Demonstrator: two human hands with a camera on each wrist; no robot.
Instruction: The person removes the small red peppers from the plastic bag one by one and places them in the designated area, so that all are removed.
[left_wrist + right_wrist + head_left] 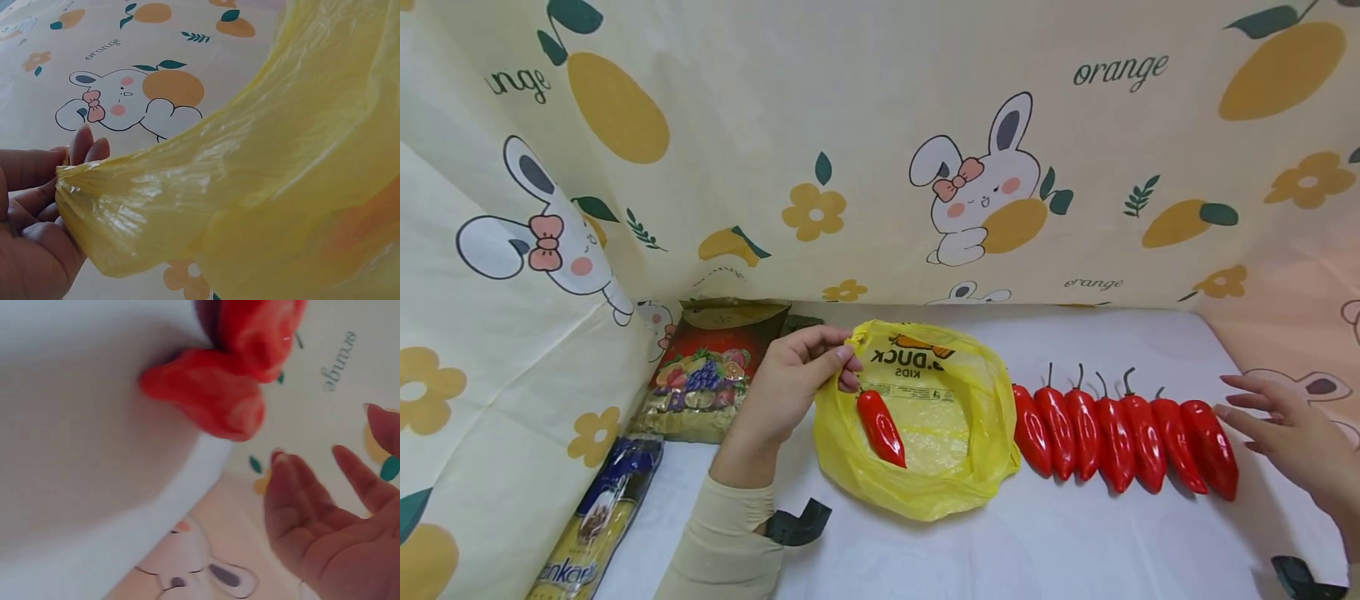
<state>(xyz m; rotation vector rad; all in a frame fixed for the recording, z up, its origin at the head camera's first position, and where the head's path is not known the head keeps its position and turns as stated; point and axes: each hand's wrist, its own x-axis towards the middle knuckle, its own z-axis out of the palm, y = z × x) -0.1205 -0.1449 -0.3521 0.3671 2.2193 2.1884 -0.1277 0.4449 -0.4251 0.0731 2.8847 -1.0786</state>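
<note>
A yellow plastic bag (917,493) lies on the white tabletop with its mouth spread wide. My left hand (797,367) pinches the bag's left rim between thumb and fingers; in the left wrist view the yellow film (162,206) is gathered and stretched from that pinch. One red chili pepper (882,427) rests inside the bag. To the bag's right, several red peppers stand in a row, stems pointing away, ending with a broad pepper (1212,450). Just right of that last pepper is my right hand (1292,433), fingers extended and holding nothing; the right wrist view shows its palm (344,556) apart from the peppers.
At the left back leans a red and gold packet (707,375) with fruit pictures. A blue and yellow packet (598,525) lies nearer on the left. Patterned cloth walls (865,100) enclose the table at the back and both sides.
</note>
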